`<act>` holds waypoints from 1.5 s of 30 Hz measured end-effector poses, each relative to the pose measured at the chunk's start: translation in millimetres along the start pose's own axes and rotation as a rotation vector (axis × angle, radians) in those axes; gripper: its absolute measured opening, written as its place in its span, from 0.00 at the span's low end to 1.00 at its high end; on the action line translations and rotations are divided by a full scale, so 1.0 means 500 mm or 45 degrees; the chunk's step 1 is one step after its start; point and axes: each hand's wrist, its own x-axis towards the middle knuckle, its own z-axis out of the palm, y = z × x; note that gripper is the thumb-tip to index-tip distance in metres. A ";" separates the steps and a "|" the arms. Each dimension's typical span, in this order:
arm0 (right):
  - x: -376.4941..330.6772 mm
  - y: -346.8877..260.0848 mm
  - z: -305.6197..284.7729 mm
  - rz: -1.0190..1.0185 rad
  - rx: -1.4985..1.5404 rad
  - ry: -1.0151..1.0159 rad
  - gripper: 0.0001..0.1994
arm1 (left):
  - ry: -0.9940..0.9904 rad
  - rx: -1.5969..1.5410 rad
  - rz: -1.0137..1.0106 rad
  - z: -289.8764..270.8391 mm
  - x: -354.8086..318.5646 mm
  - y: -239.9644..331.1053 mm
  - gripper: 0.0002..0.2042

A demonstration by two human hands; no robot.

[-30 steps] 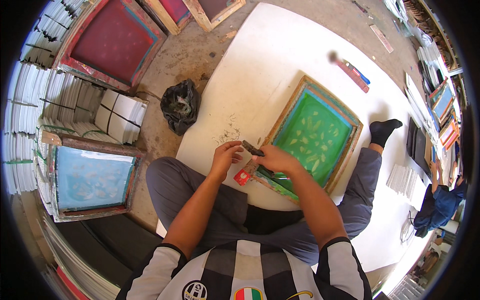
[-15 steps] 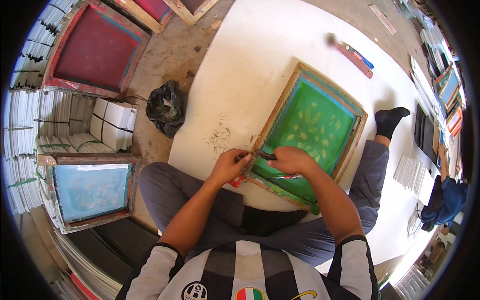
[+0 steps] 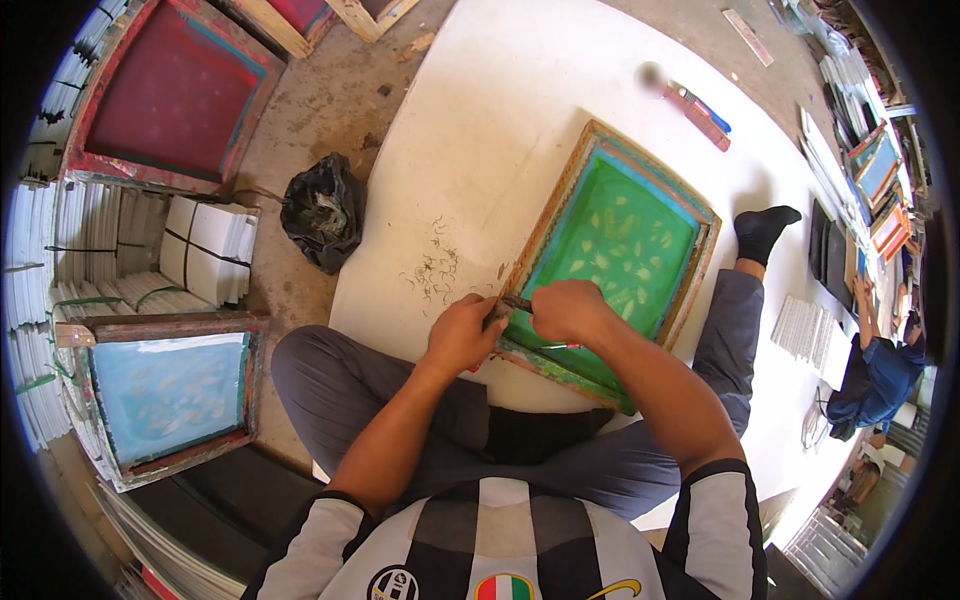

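A screen-printing frame [image 3: 628, 388] with green mesh [image 3: 625, 230] and a pale leaf-like pattern lies aslant before me on a white board. My left hand [image 3: 463, 335] is closed at its near left edge, fingers curled and thumb pressed against the wood. Above that same edge, my right hand [image 3: 570, 312] grips a dark hand tool [image 3: 517, 302], apparently pliers, whose tip points toward my left fingers. Most of the tool is hidden by the hand. Beneath my right wrist, a thin red-and-metal tool [image 3: 562, 346] rests on the mesh. Small dark bent bits [image 3: 435, 268], like pulled staples, are scattered left of the frame.
The white board [image 3: 470, 110] bears a brown block with a blue-handled tool [image 3: 705, 115] at the far side. A black plastic bag [image 3: 322, 215] stands left. Red [image 3: 175, 95] and blue [image 3: 170, 390] screens lean by paper stacks. Another person [image 3: 885, 370] works far right.
The view has shifted slightly. My left fingers are more curled at the frame's edge, and the tool in my right hand is more hidden. The frame stays in place on the board.
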 end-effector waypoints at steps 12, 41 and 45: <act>0.085 -0.095 -0.122 0.116 -0.446 -0.473 0.21 | -0.002 0.067 0.063 0.005 -0.006 0.008 0.22; -0.045 -0.033 -0.006 0.217 0.150 0.284 0.12 | -0.057 -0.033 -0.047 0.011 -0.008 0.002 0.26; -0.006 -0.079 -0.032 0.099 -0.047 0.390 0.10 | 0.049 -0.032 -0.003 0.021 -0.012 -0.006 0.23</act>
